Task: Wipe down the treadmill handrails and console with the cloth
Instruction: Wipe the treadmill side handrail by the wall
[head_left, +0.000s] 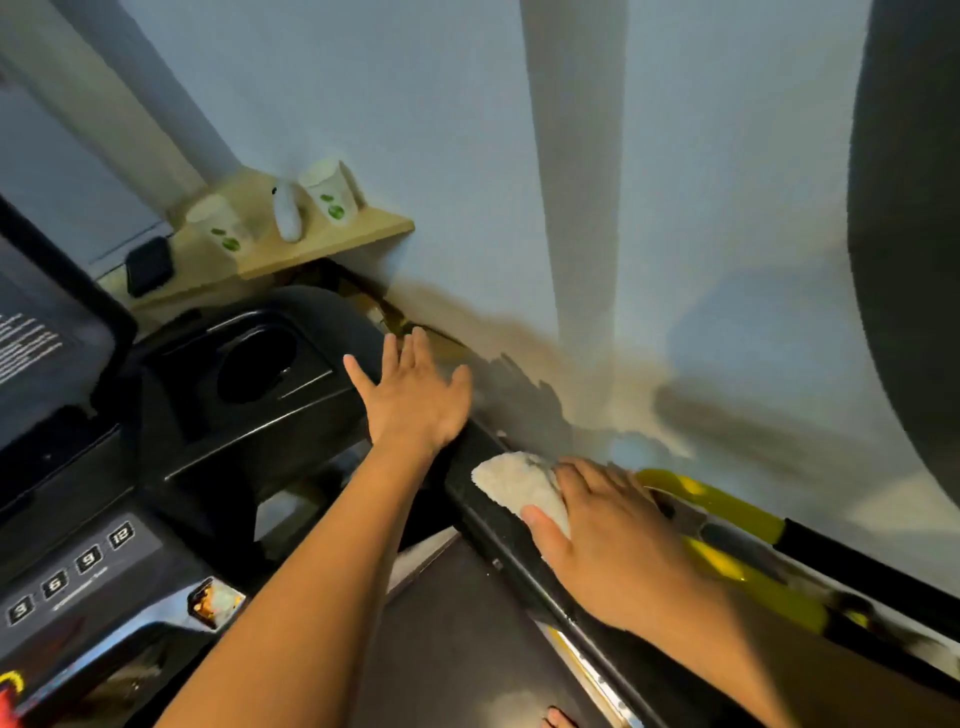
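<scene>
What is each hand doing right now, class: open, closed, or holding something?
Left hand: open, fingers spread, holding nothing.
Right hand: open, pressing the cloth flat on the handrail.

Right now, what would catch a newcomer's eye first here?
The right hand pressing a white cloth onto the black handrail, lower centre-right. Next, the left hand spread open, at the console's right edge beside the cup holder. Then two green-dotted paper cups on the wooden shelf, upper left.

Wooden shelf (374, 228): paper cup (218, 223), white bottle (287, 210), second cup (330, 189), black block (149, 265).
</scene>
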